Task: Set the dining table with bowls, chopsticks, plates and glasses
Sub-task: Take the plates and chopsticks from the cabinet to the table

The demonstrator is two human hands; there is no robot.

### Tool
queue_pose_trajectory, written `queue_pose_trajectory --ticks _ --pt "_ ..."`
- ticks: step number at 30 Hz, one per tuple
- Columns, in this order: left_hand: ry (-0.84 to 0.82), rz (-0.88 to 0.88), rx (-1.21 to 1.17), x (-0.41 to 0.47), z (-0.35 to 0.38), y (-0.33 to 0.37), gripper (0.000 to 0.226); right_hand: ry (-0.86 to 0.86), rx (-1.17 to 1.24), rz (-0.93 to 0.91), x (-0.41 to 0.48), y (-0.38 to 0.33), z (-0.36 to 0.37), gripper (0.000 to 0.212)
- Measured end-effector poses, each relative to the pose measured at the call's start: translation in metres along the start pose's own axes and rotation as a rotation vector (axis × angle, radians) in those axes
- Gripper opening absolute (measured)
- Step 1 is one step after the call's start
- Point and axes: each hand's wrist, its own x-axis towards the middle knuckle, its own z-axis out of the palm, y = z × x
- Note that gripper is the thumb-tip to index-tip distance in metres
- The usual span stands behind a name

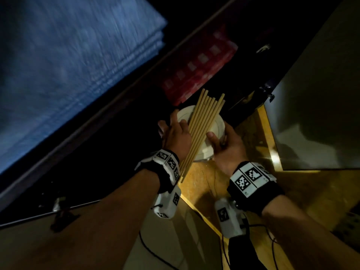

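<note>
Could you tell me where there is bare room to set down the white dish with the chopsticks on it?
The yellow wooden top is bare just below the white dish that the left hand and right hand hold, and again along the foot of the grey panel. Beyond the chopsticks it is crowded: a red patterned item lies there in the dark.

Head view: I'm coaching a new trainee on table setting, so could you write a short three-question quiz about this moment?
1. True or false: the bundle of pale wooden chopsticks lies on top of the round white dish.
2. How many hands hold the dish? A none, B one, C two.
3. Fill in: the patterned object beyond the dish is ___ in colour.
Key: 1 true. 2 C, the left hand and right hand both grip its rim. 3 red.
</note>
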Motion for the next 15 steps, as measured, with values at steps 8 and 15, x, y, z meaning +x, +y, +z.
queue_pose_trajectory --ticks 8,15 --pt "-0.07 -0.045 0.089 0.033 0.066 0.012 0.053 -0.096 -0.119 0.032 0.061 0.044 -0.03 0.048" --pt "-0.04 -0.151 0.044 0.099 0.09 0.002 0.05 -0.117 -0.192 0.024 0.128 0.056 -0.006 0.05"
